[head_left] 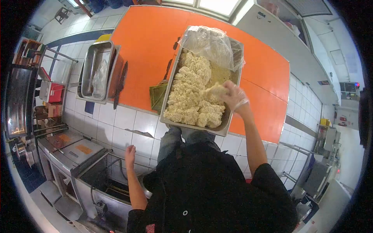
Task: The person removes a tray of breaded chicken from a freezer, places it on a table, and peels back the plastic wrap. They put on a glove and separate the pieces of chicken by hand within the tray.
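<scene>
My right hand (pixel 236 97), in a clear plastic glove, grips a piece of breaded chicken (pixel 215 92) above the right side of a deep metal tray (pixel 168 93). Coated chicken pieces (pixel 184 89) lie piled along the tray's left side and near end. Loose breading (pixel 221 73) shows at the right, beyond my hand. A clear plastic bag (pixel 208 42) covers the tray's far end. Away from the tray, my left hand (pixel 130 154) hangs low at my left side with its fingers curled in, and I see nothing in it.
The tray rests on an orange tabletop (pixel 143 42), overhanging its near edge. A folded green cloth (pixel 157 96) is beside it. Further left stands an empty-looking metal pan (pixel 91 64) with plastic inside. Metal kitchen equipment (pixel 74 149) is at lower left, and a white freezer (pixel 268 35) at upper right.
</scene>
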A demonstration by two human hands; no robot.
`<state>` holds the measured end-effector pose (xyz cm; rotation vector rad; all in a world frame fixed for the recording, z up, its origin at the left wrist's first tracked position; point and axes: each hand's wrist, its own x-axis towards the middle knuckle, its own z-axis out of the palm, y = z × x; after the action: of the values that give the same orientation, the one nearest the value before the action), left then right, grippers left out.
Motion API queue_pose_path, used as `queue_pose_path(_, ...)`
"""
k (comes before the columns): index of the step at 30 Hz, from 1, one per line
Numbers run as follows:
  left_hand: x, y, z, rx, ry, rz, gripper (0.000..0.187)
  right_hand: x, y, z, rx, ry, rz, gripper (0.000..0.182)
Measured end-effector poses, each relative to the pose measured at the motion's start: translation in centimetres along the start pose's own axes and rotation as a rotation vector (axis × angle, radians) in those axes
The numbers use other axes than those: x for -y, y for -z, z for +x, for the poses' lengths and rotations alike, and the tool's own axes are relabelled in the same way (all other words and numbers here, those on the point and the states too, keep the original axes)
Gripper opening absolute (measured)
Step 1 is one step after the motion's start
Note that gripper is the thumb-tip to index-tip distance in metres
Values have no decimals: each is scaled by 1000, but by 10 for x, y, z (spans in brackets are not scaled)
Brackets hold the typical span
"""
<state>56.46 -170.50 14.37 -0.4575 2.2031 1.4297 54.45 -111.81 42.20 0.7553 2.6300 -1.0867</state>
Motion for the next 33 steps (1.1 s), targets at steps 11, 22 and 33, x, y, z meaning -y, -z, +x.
queue_pose_path(11, 109, -84, -67, 310, 167, -68, 32, -82, -34, 71, -2, 360, -527, 39)
queue_pose_path(22, 181, -108, -102, 343, 403, -61, 31, -74, -50, 51, 340, 326, -766, 35)
queue_pose_path(33, 18, -110, -67, 58, 242, -163, 33, -94, 5, 60, 286, 104, -113, 44)
